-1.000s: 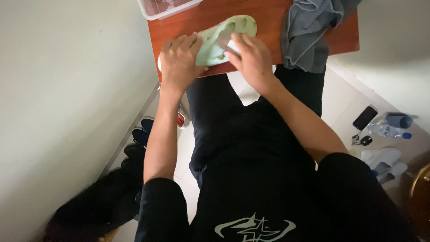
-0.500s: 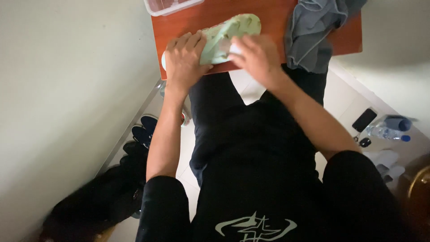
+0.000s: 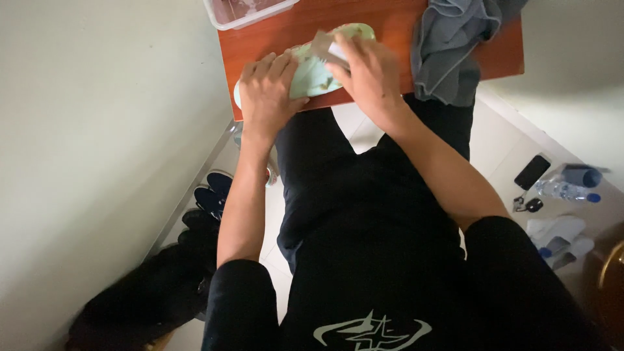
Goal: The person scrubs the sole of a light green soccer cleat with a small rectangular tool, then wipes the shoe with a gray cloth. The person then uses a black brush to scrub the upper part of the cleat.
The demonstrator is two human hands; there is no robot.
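- Torso and arms: a person in a black top, seen from above; both bare forearms reach forward to the near edge of the table (image 3: 455,58).
- Left hand (image 3: 268,91): laid flat, fingers together and extended, pressing down on the near end of a pale green slipper (image 3: 312,71); the hold appears to steady it against the table.
- Right hand (image 3: 370,71): curled over the slipper's middle, fingertips pinching a small greyish pad (image 3: 323,45) against its upper face, seemingly to rub it; whether the thumb is under the pad cannot be told.
- Slipper: lies on the reddish-brown tabletop at its near edge, between the two hands, its far end pointing away from the body.
- Cloth (image 3: 448,45): grey, crumpled, draped over the table's near edge just right of the right hand.
- Tub (image 3: 247,12): clear plastic, at the far left corner of the table, partly cut off by the frame.
- Floor, left: dark shoes (image 3: 211,195) along a pale wall, with a dark bag-like mass nearer the viewer.
- Floor, right: pale tiles carrying a phone (image 3: 532,171), a bottle (image 3: 562,190) and white footwear (image 3: 556,229).
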